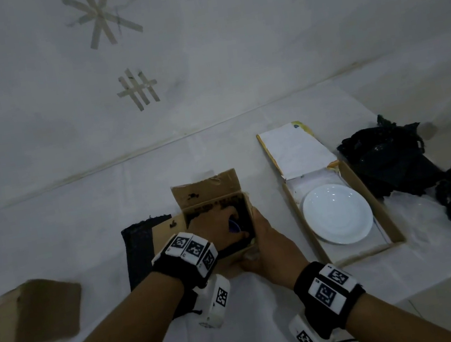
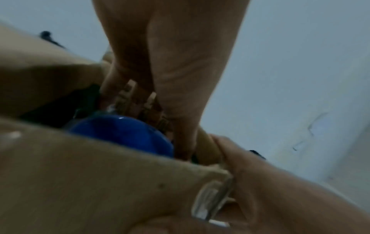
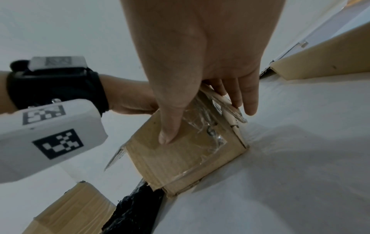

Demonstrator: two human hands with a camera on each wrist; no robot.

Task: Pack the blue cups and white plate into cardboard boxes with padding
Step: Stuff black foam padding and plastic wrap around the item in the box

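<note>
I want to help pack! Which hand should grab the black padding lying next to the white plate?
Probably the right hand. It only steadies the small cardboard box from outside and is nearer the crumpled black padding. The left hand is down inside that box by the blue cup.

Your white cloth-covered table point(image 1: 269, 305), small open brown cardboard box point(image 1: 247, 251) at your fingertips, long flat cardboard box point(image 1: 350, 257) right of them, crumpled black padding point(image 1: 388, 162) beyond, closed brown box point(image 1: 31, 316) far left, dark mat point(image 1: 138, 252) beside your left fingers
</note>
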